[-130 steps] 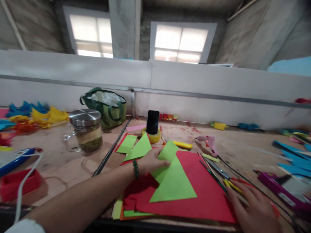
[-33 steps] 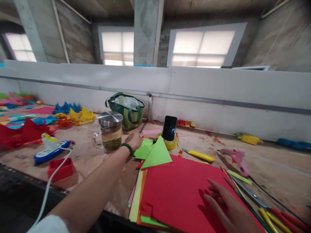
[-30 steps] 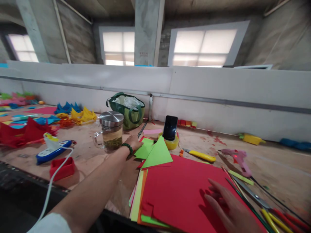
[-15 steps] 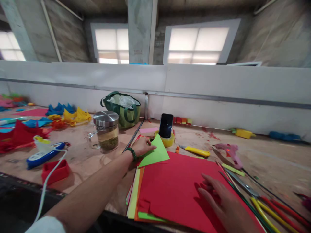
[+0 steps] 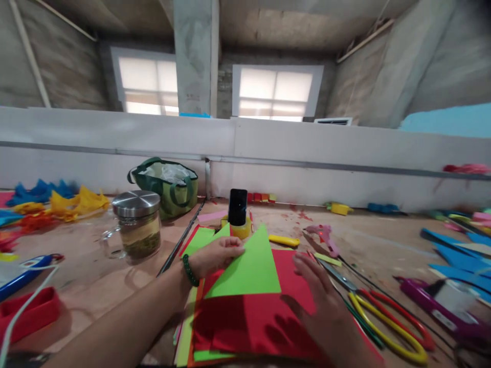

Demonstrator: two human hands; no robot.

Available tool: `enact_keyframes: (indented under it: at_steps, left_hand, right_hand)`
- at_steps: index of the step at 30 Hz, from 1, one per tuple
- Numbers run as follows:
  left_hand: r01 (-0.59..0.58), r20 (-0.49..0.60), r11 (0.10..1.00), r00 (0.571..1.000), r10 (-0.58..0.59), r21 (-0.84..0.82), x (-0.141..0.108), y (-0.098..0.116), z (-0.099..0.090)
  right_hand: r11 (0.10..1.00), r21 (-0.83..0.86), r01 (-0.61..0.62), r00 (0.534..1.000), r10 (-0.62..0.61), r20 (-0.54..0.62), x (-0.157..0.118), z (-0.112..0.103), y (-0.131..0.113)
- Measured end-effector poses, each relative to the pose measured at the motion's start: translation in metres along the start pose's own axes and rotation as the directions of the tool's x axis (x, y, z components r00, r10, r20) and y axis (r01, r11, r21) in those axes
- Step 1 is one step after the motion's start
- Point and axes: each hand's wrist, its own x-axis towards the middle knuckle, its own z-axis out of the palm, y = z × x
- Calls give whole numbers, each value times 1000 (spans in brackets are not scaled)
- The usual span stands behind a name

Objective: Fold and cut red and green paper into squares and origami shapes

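Observation:
My left hand point(image 5: 220, 254), with a dark green bead bracelet at the wrist, pinches the edge of a bright green paper point(image 5: 253, 271) that has pointed corners. The green paper lies over a red sheet point(image 5: 245, 319) on top of a stack of coloured sheets. Over the right side of the red sheet my right hand point(image 5: 320, 301) hovers with its fingers spread, holding nothing, and casts a shadow on it. A phone point(image 5: 238, 207) stands upright behind the paper on a yellow tape roll point(image 5: 241, 231).
Left are a glass mug point(image 5: 138, 227), a green bag point(image 5: 172, 189) and a red paper frame point(image 5: 28, 312). Right are a yellow cutter point(image 5: 284, 240), a pink glue gun point(image 5: 322, 236), yellow-handled scissors point(image 5: 387, 327), a purple device point(image 5: 437, 306) and blue paper pieces point(image 5: 464, 255).
The view has turned right. My left hand has brought the green paper nearer over the red sheet, showing more of it. My right hand's fingers have spread and moved closer to the green paper.

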Motion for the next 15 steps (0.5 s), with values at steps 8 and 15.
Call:
enact_keyframes:
  at_steps: [8, 15]
  left_hand:
    - [-222, 48, 888, 974, 222, 402, -10, -12, 31]
    - [-510, 470, 525, 855, 220, 681, -22, -13, 47]
  right_hand:
    - [971, 18, 237, 950, -236, 204, 18, -25, -25]
    - [992, 5, 128, 905, -119, 408, -2, -22, -26]
